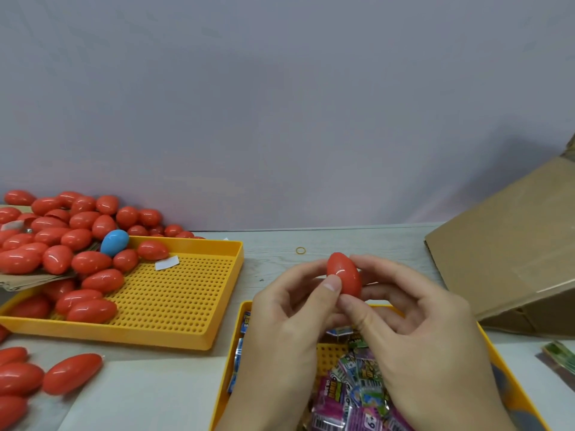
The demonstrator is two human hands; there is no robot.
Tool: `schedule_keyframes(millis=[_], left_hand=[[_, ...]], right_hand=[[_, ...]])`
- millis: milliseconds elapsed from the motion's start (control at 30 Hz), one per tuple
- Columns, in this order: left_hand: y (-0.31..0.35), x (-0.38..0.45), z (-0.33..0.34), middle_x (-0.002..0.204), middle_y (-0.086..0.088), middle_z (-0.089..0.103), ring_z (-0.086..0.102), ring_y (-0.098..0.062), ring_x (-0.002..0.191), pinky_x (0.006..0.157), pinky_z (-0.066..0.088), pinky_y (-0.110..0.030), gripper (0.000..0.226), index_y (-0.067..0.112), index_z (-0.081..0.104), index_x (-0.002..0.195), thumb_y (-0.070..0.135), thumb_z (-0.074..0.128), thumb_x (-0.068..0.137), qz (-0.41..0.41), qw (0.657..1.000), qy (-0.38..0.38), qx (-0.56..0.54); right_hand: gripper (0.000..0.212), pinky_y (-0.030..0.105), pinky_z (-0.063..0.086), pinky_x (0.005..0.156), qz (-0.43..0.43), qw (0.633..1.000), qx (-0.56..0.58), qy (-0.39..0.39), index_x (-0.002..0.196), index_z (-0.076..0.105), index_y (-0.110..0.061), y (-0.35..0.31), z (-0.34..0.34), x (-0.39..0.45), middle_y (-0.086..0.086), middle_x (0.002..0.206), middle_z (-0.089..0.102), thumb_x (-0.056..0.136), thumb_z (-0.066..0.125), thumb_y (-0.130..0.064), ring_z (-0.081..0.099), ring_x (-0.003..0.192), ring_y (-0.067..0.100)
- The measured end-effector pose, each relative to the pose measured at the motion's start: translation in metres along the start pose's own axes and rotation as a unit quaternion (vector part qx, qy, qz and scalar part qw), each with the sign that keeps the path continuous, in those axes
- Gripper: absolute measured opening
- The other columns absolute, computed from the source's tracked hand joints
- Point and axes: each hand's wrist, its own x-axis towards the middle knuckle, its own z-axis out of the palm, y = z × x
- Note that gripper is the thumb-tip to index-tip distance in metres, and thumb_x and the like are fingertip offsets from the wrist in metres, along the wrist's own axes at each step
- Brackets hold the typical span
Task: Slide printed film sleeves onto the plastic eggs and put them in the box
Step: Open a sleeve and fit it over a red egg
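Both hands hold one bare red plastic egg (344,275) above the near yellow tray (231,353). My left hand (289,331) pinches it with thumb and fingers from the left. My right hand (420,331) grips it from the right and below. Under the hands, the near tray holds several printed film sleeves (357,393), purple, green and blue. The open cardboard box (510,244) stands at the right, its flap tilted toward me.
A second yellow perforated tray (174,300) at the left holds a heap of red eggs (62,244) and one blue egg (114,242). More red eggs (71,373) lie loose at the lower left. A rubber band (300,250) lies beyond the hands. Green sleeves (563,357) sit at the right edge.
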Motion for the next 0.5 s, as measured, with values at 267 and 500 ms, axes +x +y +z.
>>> schedule_keyframes(millis=[267,500], left_hand=[[0.0026,-0.0009,0.0004,0.082,-0.018,0.071,0.069,-0.016,0.070,0.062,0.055,-0.024,0.026,0.013,0.080,0.095,0.019,0.060,0.078,-0.012,1.000,0.004,-0.009],[0.0010,-0.0016,-0.0003,0.096,-0.017,0.076,0.074,-0.027,0.093,0.072,0.058,-0.028,0.024,0.007,0.078,0.093,0.020,0.061,0.083,-0.041,0.999,-0.020,-0.020]], right_hand=[[0.037,0.021,0.059,0.065,-0.005,1.000,0.010,-0.019,0.102,0.075,-0.030,0.0006,-0.0030,-0.0007,0.000,0.093,0.073,0.079,0.075,0.000,0.073,0.085,0.017],[0.043,0.030,0.058,0.059,-0.039,0.998,-0.047,-0.022,0.103,0.071,-0.041,-0.0027,0.0004,-0.0005,-0.007,0.098,0.069,0.078,0.081,-0.008,0.068,0.086,0.017]])
